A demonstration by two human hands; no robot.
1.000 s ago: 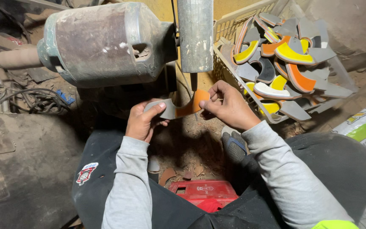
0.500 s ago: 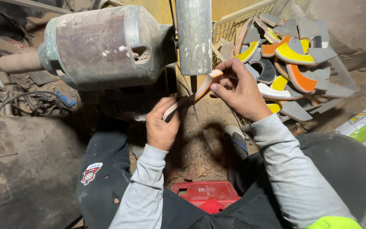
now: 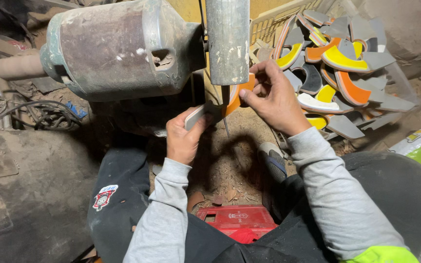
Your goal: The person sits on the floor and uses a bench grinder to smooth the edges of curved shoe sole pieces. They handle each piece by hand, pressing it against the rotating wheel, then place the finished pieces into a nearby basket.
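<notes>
1. The motor (image 3: 118, 48) is the largest thing here – a dusty, rusty metal drum lying on its side, up and to the left of the place where the two hands hold the piece.
2. A grey metal column (image 3: 227, 41) stands straight above the held piece; its lower end is just over it, and I cannot tell if they touch.
3. The crate (image 3: 269, 22), pale yellow, is to the right and above the grip. It is full of curved pieces (image 3: 339, 61) in grey, yellow, orange and white, piled one over another.
4. A red box (image 3: 237, 221) lies on the dirty floor below the grip, between the person's legs.
5. The right hand (image 3: 276, 97) is closed on the orange end of the curved piece (image 3: 232, 100), thumb under and fingers over it, close beside the column.
6. The left hand (image 3: 183, 139) is closed on the grey end of the same piece, lower and to the left, thumb pressing on top.
7. The curved piece itself – grey at one end, orange at the other – goes between the two hands, slanting up to the right, directly under the column.
</notes>
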